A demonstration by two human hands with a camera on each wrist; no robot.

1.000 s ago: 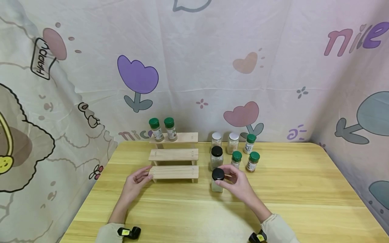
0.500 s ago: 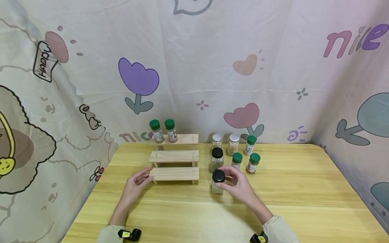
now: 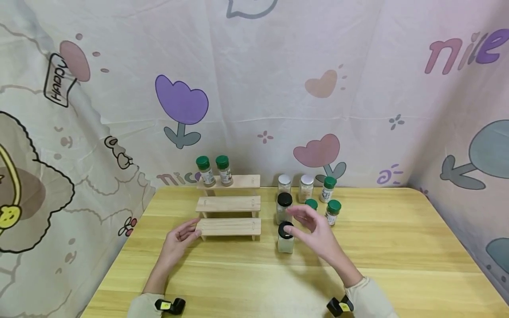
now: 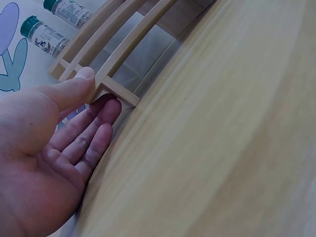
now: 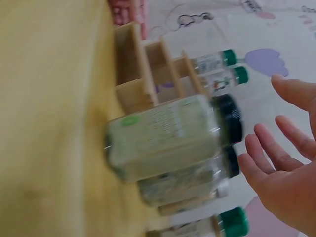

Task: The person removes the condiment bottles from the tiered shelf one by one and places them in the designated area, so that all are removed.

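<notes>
At its front left end, the three-step wooden rack (image 3: 228, 226) is pinched by my left hand (image 3: 175, 247). In the left wrist view the thumb (image 4: 79, 81) lies on the end of the lowest step, with fingers below it. My right hand (image 3: 320, 236) is spread above and beside the front black-capped spice jar (image 3: 285, 245), holding nothing. The right wrist view shows this clear jar (image 5: 163, 136) of pale contents upright on the table, with a gap between its cap and the fingers. A second black-capped jar (image 3: 281, 215) stands just behind it.
Two green-capped spice bottles (image 3: 226, 176) stand on the rack's top step. Behind the right hand are two white-capped jars (image 3: 306, 191) and several green-capped bottles (image 3: 327, 191), one partly hidden by the hand. A printed cloth (image 3: 254, 88) hangs behind the wooden table (image 3: 246, 282).
My right hand has let go of the front black-capped jar, lifting slightly up and to the right with its fingers opened. The left hand stays on the rack.
</notes>
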